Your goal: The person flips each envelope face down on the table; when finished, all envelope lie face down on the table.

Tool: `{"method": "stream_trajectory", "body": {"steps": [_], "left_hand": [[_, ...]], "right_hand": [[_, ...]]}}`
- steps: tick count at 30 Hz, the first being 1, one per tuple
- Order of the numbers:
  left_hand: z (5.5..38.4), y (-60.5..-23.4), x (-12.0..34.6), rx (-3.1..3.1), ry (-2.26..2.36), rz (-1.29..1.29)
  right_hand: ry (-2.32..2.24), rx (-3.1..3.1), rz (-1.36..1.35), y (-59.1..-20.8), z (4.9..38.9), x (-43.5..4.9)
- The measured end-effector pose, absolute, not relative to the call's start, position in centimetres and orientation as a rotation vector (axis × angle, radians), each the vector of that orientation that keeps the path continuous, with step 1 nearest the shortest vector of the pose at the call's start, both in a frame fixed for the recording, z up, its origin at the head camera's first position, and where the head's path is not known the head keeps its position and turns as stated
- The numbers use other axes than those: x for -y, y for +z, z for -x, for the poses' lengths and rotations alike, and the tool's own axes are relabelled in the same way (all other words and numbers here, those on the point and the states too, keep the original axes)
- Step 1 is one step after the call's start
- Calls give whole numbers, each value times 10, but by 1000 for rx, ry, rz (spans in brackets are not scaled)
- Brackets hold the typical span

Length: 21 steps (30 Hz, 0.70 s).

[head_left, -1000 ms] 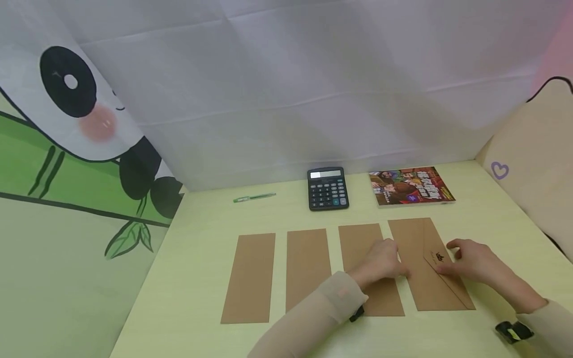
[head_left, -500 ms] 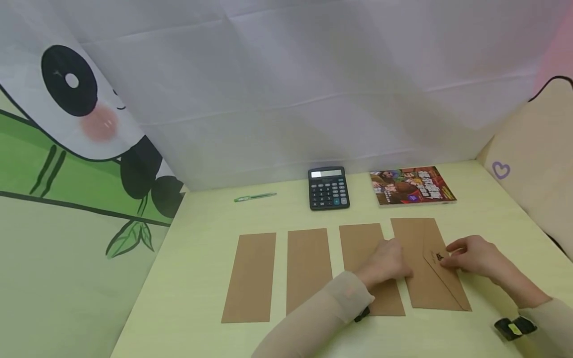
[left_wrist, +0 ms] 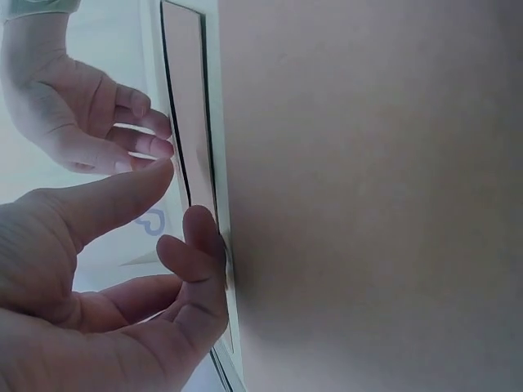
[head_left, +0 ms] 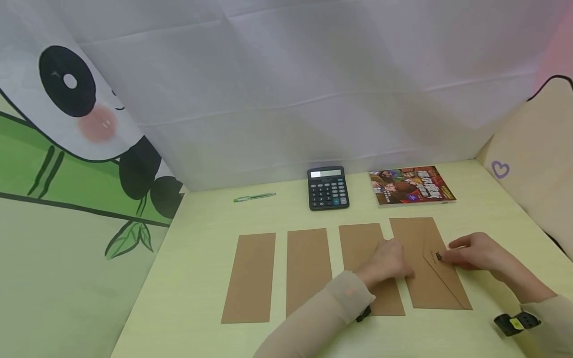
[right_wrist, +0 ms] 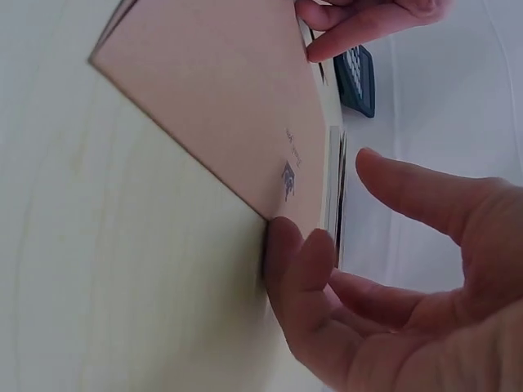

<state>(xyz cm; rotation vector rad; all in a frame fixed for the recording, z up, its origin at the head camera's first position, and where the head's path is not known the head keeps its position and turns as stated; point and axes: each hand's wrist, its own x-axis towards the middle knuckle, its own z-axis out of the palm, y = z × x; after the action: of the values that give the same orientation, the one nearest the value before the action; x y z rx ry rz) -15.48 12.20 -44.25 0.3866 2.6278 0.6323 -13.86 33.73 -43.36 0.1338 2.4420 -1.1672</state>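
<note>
A brown kraft envelope (head_left: 416, 248) lies flap side up at the right end of a row, with a small dark printed mark by its flap. At its left edge rests my left hand (head_left: 386, 261), fingertips down and thumb apart from the fingers in the left wrist view. My right hand (head_left: 476, 252) is at the opposite edge. The right wrist view shows the right fingers (right_wrist: 286, 269) touching the envelope's side, while the thumb stands well away. Beneath the left hand and forearm, another brown envelope (head_left: 362, 238) is partly covered.
Two more brown envelopes, one at the far left (head_left: 249, 278) and one beside it (head_left: 308, 263), lie in the row. Behind stand a green pen (head_left: 254, 197), a black calculator (head_left: 328, 189) and a colourful book (head_left: 412, 186). A white curtain (head_left: 286, 99) hangs along the table's back edge.
The rightmost envelope has turned slightly: its far end shifted right, its near end left. My left hand moved slightly right with it. My right hand has risen a little at the edge.
</note>
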Motion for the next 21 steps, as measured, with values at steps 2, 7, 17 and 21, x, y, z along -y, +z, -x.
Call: {"method": "stream_trajectory", "body": {"steps": [2,7,17,21], "left_hand": [[155,-443,-121,-2623,642,-384],[154,-444,-120,-2607,651,-392],[152,-444,-117,-2596,705,-435],[152,-444,-115,-2560,805,-429]], "right_hand": [[-1181,-2427,-152,-434,139,-339],[-1204,-2405,-169,-437,140,-341],[-1231,-2380,-23,-437,136,-350],[-1353,-2278,40,-434,134,-357]]}}
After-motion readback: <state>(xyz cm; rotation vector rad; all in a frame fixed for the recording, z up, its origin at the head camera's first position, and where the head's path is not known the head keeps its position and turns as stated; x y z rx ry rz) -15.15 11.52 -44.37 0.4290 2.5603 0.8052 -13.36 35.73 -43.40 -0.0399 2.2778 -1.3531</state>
